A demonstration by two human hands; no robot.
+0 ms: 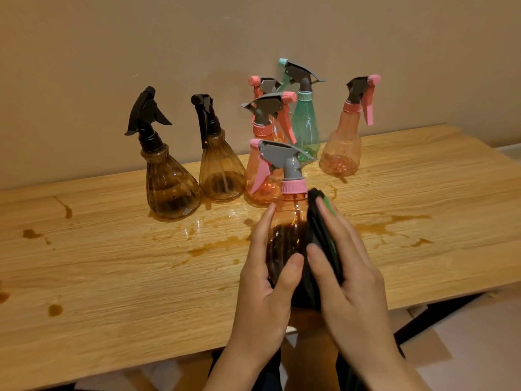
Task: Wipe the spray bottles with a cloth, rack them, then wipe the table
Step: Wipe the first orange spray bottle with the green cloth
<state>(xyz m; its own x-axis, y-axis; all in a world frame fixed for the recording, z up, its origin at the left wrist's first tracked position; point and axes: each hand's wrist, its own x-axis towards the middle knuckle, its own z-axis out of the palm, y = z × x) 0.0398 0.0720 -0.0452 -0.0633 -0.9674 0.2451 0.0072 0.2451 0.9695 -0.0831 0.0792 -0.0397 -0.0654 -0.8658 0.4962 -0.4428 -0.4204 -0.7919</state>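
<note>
Seven plastic spray bottles are in view on the light wooden table (pixel 112 277), which carries brown liquid spills (pixel 214 246) across its middle. Two ribbed brown bottles with black trigger heads stand far left, one (pixel 172 190) just left of the other (pixel 221 170). One green bottle with a grey trigger head (pixel 306 131) stands at the far edge near the wall. Four are orange-pink with grey and pink heads: one far right (pixel 342 148), one in the middle (pixel 260 179), another behind it showing only its head (pixel 263 84), and the held orange-pink bottle (pixel 287 230), upright at the near edge. The left hand (pixel 265 294) grips this bottle, fingers curled round its left side, thumb across the front. The right hand (pixel 352 277) lies with fairly straight fingers, pressing a dark cloth with a green edge (pixel 318 230) against the bottle's right side.
</note>
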